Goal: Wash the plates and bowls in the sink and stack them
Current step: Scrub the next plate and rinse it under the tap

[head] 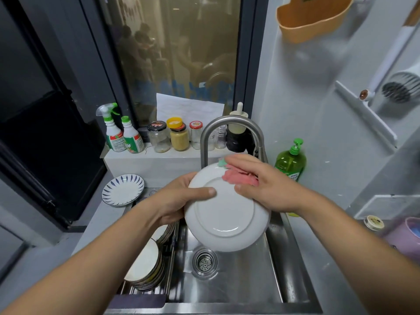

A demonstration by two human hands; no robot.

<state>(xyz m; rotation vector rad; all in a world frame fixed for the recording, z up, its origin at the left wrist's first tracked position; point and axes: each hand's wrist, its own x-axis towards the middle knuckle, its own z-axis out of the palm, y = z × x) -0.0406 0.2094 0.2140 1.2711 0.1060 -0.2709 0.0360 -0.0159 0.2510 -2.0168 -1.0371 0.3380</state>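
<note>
White plate, pink cloth between fingers

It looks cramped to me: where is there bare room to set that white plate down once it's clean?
Bare steel shows on the sink floor, near and right of the drain strainer. The grey counter between the blue-striped plate and the stacked plates is also free. Crowded: the stacked plates' side of the sink, and the ledge of jars behind the faucet.
</note>
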